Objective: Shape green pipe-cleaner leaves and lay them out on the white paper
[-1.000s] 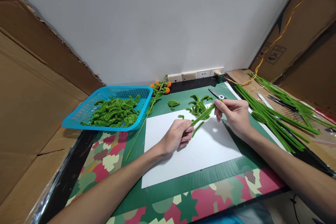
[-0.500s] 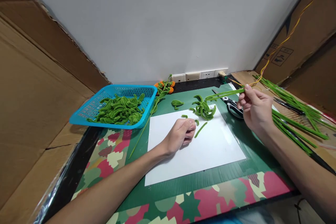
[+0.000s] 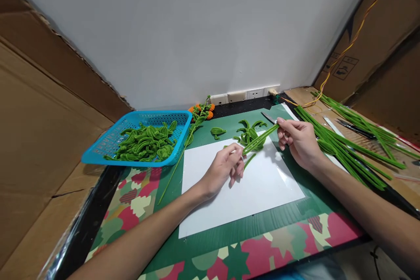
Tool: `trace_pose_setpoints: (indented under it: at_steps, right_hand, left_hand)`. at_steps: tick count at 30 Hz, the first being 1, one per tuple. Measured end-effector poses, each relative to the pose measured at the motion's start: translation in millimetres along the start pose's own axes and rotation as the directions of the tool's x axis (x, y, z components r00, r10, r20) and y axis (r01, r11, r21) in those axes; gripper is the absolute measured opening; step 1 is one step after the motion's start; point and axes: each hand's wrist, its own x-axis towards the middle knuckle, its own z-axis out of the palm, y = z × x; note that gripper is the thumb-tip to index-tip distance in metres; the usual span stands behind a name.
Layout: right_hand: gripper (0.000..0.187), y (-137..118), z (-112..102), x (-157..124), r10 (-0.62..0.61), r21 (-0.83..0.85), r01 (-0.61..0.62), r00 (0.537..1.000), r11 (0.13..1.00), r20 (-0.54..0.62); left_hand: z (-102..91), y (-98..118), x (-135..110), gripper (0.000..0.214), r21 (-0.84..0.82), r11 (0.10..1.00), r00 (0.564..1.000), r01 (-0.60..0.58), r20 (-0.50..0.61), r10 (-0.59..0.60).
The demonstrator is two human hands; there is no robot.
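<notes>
1. Two bare hands pinched one green pipe cleaner (image 3: 261, 139): left hand (image 3: 223, 167) closed thumb-to-finger on its near end, right hand (image 3: 298, 142) closed on its far end.
2. It hung slantwise in the gap between both grips, above the white paper (image 3: 229, 205), and looked doubled.
3. Handling, judged: very light, fuzzy, not slippery; bendy with likely wire inside, hard to break but easily kinked. Best held at its tips, leaving the middle free.
4. Counts just below the grip: one short loose piece (image 3: 250, 160), one paper sheet.
5. Just beyond the grip: one leaf pile (image 3: 243, 124), overlapped, no count; one separate leaf (image 3: 218, 131) left of it; one pair of scissors (image 3: 268, 117), partly hidden behind the right hand.
6. Well left of the grip: one blue basket (image 3: 131, 163), leaves inside too heaped to count; beside it one flower stem (image 3: 170, 179), blooms uncounted.
7. Right of the grip: two pipe-cleaner bundles (image 3: 348, 148), strands uncountable.
</notes>
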Motion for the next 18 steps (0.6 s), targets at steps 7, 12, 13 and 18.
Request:
trace_pose_setpoints:
  at_steps: [7,12,13,18]
  right_hand:
    - [0.04,7.6,2.4,-3.8,0.034,-0.069,-0.023,0.986,0.997,0.165]
    - [0.035,8.4,3.8,-6.6,0.083,-0.121,-0.048,0.95,0.991,0.3]
    - [0.034,8.3,4.4,-7.5,0.093,-0.132,-0.049,0.934,0.99,0.345]
    - [0.035,6.5,9.5,-11.7,0.137,-0.17,-0.062,0.869,0.983,0.476]
  left_hand:
    - [1.7,0.0,-0.9,0.035,0.112,0.993,0.999,0.021,0.036,-0.025]
    - [1.9,0.4,-0.4,0.035,0.088,0.996,0.999,0.007,0.034,-0.01]
    - [1.9,1.0,-0.4,0.035,0.089,0.996,0.999,0.004,0.032,-0.007]
    - [1.8,4.3,-0.8,0.037,0.111,0.994,0.999,-0.011,0.034,0.007]
